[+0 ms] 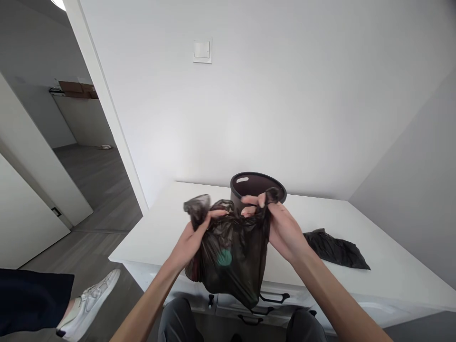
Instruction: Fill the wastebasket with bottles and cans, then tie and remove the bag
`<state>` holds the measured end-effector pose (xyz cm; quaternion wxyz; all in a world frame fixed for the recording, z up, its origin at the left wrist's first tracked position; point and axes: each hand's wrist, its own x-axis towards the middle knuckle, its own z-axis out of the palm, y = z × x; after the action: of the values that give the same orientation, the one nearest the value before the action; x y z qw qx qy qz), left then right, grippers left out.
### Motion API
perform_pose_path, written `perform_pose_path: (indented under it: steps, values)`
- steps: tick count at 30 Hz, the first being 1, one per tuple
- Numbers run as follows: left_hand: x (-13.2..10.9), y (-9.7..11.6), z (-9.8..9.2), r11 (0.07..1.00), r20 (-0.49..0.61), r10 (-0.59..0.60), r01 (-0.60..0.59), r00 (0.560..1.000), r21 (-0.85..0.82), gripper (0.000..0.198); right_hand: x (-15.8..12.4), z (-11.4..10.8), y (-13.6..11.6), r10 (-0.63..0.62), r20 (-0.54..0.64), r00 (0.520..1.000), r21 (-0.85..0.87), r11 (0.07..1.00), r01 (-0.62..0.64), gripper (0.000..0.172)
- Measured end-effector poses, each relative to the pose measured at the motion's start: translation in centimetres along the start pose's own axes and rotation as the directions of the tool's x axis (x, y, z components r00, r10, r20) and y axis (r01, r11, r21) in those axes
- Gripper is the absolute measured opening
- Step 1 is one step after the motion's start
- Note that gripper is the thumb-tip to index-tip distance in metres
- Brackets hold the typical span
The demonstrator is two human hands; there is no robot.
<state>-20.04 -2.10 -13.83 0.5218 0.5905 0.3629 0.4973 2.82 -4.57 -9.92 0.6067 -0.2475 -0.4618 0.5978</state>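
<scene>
Item, nearest: two knees in grey trousers (178, 318) at the bottom edge, the wearer seated or standing close against a white table (374, 285). Item: left hand (190, 240), fingers closed round the left gathered flap of a black bin bag (231, 266). Item: right hand (281, 228), fingers pinched shut on the bag's right flap, thumb on top. Item: the bin bag itself, thin and half see-through, filled and sagging, held in the air between both hands in front of the table's near edge and above the knees; a green object (224, 258) shows through its front, other contents too dim to tell. Item: black drawer handles (272, 298) on the table front, partly behind the bag's lower end. Item: a second black bag (337, 249), flat and crumpled, lying on the tabletop to the right, apart from the hands. Item: a dark round bin (258, 186), upright on the tabletop just behind the hands, near the wall. Item: a white wall switch (202, 50) high on the plain wall. Item, left side: another person's white shoe (89, 297) and dark trouser leg (32, 299) on the grey floor; beyond, an open doorway with brown boxes (76, 88) on a far ledge.
</scene>
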Motion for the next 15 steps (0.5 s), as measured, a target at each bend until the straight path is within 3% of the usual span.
perform_pose_path:
  steps: [3, 5, 7, 10, 13, 15]
  values:
    - [-0.6, 0.0, -0.5, 0.902, -0.191, -0.058, -0.031, 0.98, -0.43, 0.033, -0.8, -1.0, 0.5, 0.003, -0.021, 1.0, 0.195, 0.981, 0.001, 0.022]
    - [-0.8, 0.6, -0.5, 0.775, -0.21, -0.042, -0.1, 0.977, -0.624, 0.033, -1.0, -1.1, 0.8, 0.026, -0.014, 1.0, 0.198, 0.98, -0.023, 0.019]
    - [-0.9, 1.2, -0.2, 0.712, -0.185, -0.015, -0.119, 0.983, -0.692, 0.036, -0.9, -0.8, 1.0, 0.06, -0.015, 0.998, 0.151, 0.987, -0.057, 0.021]
    - [-1.4, 1.8, 0.3, 0.818, -0.152, -0.009, -0.08, 0.988, -0.57, 0.043, -0.1, 0.4, 1.2, 0.095, -0.031, 0.995, 0.053, 0.994, -0.093, 0.03]
    - [-2.0, 1.8, 0.9, 0.973, -0.134, 0.004, -0.034, 0.991, -0.226, 0.047, 0.9, 2.0, 1.5, 0.191, -0.058, 0.98, -0.064, 0.979, -0.195, 0.034]
    - [-2.3, 1.7, 1.4, 0.999, -0.091, 0.013, -0.01, 0.996, 0.031, 0.047, 1.5, 3.1, 1.9, 0.277, -0.079, 0.958, -0.129, 0.95, -0.285, 0.028]
